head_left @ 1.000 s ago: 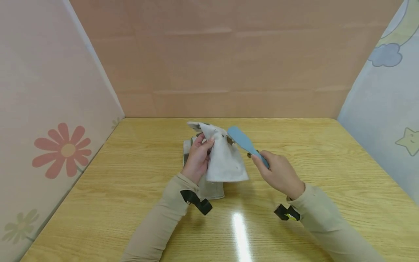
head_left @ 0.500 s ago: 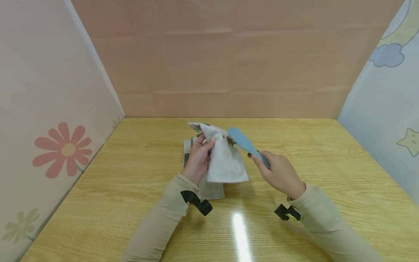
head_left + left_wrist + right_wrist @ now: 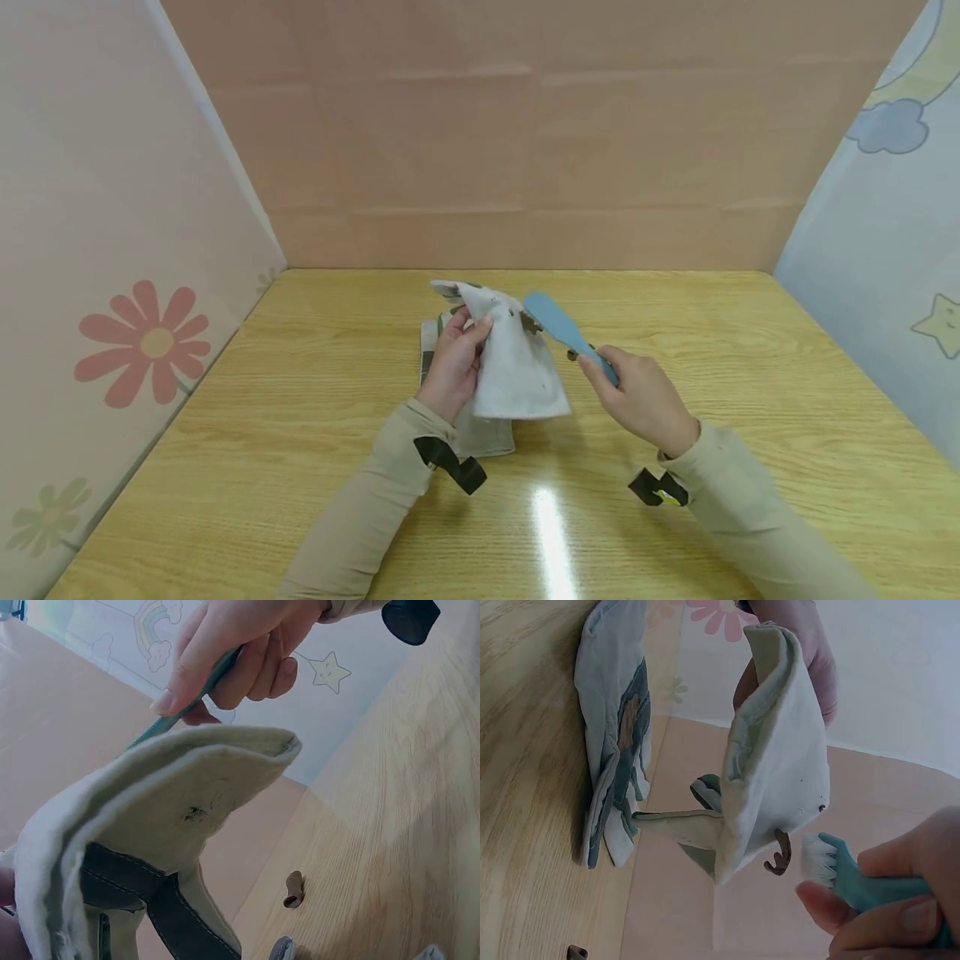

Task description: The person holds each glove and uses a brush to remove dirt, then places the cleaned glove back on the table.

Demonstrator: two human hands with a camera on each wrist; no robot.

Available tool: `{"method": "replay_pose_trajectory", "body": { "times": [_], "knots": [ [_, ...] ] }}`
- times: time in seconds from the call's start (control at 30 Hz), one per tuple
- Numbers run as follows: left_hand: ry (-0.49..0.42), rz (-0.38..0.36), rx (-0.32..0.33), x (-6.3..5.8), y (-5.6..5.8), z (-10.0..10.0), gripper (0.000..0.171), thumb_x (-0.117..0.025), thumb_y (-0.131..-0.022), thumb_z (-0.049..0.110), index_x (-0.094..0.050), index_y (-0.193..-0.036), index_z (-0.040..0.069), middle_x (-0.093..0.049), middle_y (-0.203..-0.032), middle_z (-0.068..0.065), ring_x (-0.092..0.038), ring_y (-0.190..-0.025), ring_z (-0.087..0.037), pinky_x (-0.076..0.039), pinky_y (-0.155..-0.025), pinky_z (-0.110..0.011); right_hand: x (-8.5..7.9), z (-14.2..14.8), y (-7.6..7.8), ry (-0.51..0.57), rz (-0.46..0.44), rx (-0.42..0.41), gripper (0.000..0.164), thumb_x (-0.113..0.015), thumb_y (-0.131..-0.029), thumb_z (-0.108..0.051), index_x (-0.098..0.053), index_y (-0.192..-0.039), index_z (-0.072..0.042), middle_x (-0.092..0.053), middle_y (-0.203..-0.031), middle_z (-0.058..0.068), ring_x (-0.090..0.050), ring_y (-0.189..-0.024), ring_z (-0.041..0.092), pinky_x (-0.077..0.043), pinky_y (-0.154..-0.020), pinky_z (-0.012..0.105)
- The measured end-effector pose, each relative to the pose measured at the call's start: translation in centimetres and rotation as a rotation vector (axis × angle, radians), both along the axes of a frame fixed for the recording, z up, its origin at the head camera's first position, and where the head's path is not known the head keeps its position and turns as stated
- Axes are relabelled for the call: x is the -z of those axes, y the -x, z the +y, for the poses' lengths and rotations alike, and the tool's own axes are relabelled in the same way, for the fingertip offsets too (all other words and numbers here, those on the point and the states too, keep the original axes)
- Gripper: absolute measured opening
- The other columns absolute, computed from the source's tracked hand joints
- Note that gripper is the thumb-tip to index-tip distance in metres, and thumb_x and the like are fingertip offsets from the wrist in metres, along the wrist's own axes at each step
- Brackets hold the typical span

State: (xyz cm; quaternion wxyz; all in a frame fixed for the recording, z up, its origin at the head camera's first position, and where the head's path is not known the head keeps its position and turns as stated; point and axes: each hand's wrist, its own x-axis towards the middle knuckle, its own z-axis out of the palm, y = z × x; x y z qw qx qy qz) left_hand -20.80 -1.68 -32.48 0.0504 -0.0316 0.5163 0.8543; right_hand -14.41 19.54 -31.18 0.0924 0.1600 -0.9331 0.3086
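My left hand (image 3: 455,367) pinches a thick, stitched white cloth (image 3: 517,375) and holds it raised. Dark specks mark its pale face, and a dark stitched band (image 3: 120,877) shows underneath in the left wrist view. From the right, my right hand (image 3: 637,396) grips the handle of a blue brush (image 3: 555,318). Its white bristles (image 3: 819,861) face the cloth, with a small gap between them in the right wrist view. A brown antler-shaped piece (image 3: 781,855) sticks out from the cloth near the bristles. The left hand's fingertips behind the cloth are partly hidden.
More cloth of the same kind (image 3: 486,437) lies on the wooden table (image 3: 262,467) below my left hand; whether it joins the raised part, I cannot tell. A small brown object (image 3: 295,889) rests on the tabletop. Patterned side panels and a plain back panel (image 3: 525,167) enclose the table.
The brush has shifted very slightly to the right and down, baring a little more of the brown piece. Both hands keep their hold and otherwise stay nearly still.
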Motion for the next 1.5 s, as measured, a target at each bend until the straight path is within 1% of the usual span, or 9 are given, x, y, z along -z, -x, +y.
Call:
{"method": "replay_pose_trajectory", "body": {
  "times": [0.13, 0.3, 0.4, 0.57, 0.7, 0.87, 1.17, 1.4, 1.5],
  "knots": [
    [-0.004, -0.001, 0.004, 0.06, 0.02, 0.10, 0.031, -0.048, -0.096, 0.006, -0.049, -0.127, 0.005, -0.061, -0.084, 0.009, -0.060, -0.075, -0.003, -0.047, -0.070, -0.020, 0.28, -0.01, 0.22, -0.011, -0.012, -0.002, 0.032, -0.046, -0.099, -0.026, -0.051, -0.074, -0.007, -0.028, -0.052, -0.005, -0.021, -0.041, 0.003, -0.024, -0.041, 0.019],
    [-0.002, -0.004, 0.001, -0.01, -0.03, 0.02, 0.030, -0.048, -0.096, 0.006, -0.049, -0.126, 0.005, -0.061, -0.085, 0.009, -0.059, -0.075, -0.003, -0.047, -0.070, -0.020, 0.48, 0.33, 0.23, -0.034, -0.041, 0.023, 0.031, -0.045, -0.099, -0.027, -0.054, -0.078, -0.006, -0.030, -0.053, -0.005, -0.023, -0.042, 0.004, -0.025, -0.041, 0.020],
    [-0.001, -0.005, -0.002, -0.11, -0.06, -0.02, 0.030, -0.048, -0.096, 0.006, -0.049, -0.126, 0.005, -0.061, -0.085, 0.009, -0.059, -0.075, -0.003, -0.047, -0.070, -0.020, 0.42, 0.48, 0.18, -0.033, -0.018, 0.023, 0.032, -0.045, -0.099, -0.026, -0.053, -0.076, -0.006, -0.030, -0.052, -0.005, -0.023, -0.041, 0.003, -0.025, -0.040, 0.020],
    [-0.002, -0.007, -0.001, -0.15, -0.03, 0.07, 0.031, -0.049, -0.096, 0.006, -0.050, -0.127, 0.005, -0.061, -0.086, 0.008, -0.059, -0.076, -0.004, -0.047, -0.071, -0.021, 0.06, 0.16, 0.11, -0.011, 0.026, -0.005, 0.030, -0.047, -0.099, -0.024, -0.052, -0.076, -0.006, -0.030, -0.052, -0.004, -0.022, -0.041, 0.002, -0.025, -0.040, 0.020],
    [-0.002, -0.008, 0.000, -0.09, 0.02, 0.15, 0.030, -0.049, -0.096, 0.006, -0.050, -0.126, 0.005, -0.061, -0.086, 0.007, -0.059, -0.076, -0.004, -0.047, -0.071, -0.021, -0.14, -0.19, 0.08, -0.012, 0.010, -0.013, 0.030, -0.047, -0.099, -0.025, -0.052, -0.076, -0.007, -0.030, -0.052, -0.004, -0.022, -0.041, 0.002, -0.025, -0.041, 0.019],
    [0.001, -0.002, 0.003, -0.08, 0.06, 0.04, 0.031, -0.048, -0.096, 0.006, -0.049, -0.127, 0.006, -0.061, -0.088, 0.007, -0.060, -0.077, -0.004, -0.047, -0.071, -0.021, 0.27, 0.22, 0.23, -0.023, -0.024, 0.008, 0.030, -0.046, -0.099, -0.026, -0.052, -0.077, -0.007, -0.029, -0.052, -0.005, -0.021, -0.041, 0.003, -0.024, -0.041, 0.019],
    [-0.003, -0.002, 0.019, -0.02, 0.14, 0.07, 0.031, -0.048, -0.097, 0.007, -0.049, -0.127, 0.007, -0.062, -0.087, 0.008, -0.061, -0.075, -0.004, -0.048, -0.070, -0.021, 0.10, 0.17, 0.43, -0.014, 0.010, -0.003, 0.032, -0.046, -0.099, -0.026, -0.051, -0.075, -0.006, -0.027, -0.051, -0.006, -0.020, -0.040, 0.002, -0.024, -0.040, 0.019],
    [-0.007, -0.005, 0.013, -0.06, 0.16, -0.13, 0.031, -0.048, -0.097, 0.006, -0.049, -0.127, 0.006, -0.061, -0.086, 0.007, -0.060, -0.074, -0.004, -0.047, -0.069, -0.021, 0.45, 0.08, 0.69, -0.037, -0.034, 0.007, 0.032, -0.044, -0.100, -0.027, -0.054, -0.078, -0.005, -0.028, -0.051, -0.006, -0.020, -0.041, 0.003, -0.024, -0.040, 0.019],
    [-0.012, -0.005, 0.011, -0.11, 0.24, -0.25, 0.031, -0.047, -0.097, 0.006, -0.049, -0.127, 0.007, -0.061, -0.085, 0.007, -0.060, -0.073, -0.004, -0.047, -0.069, -0.020, 0.51, 0.21, 0.82, -0.041, -0.033, 0.020, 0.032, -0.044, -0.100, -0.027, -0.054, -0.079, -0.005, -0.029, -0.051, -0.005, -0.021, -0.041, 0.004, -0.024, -0.040, 0.020]
  ]
}}
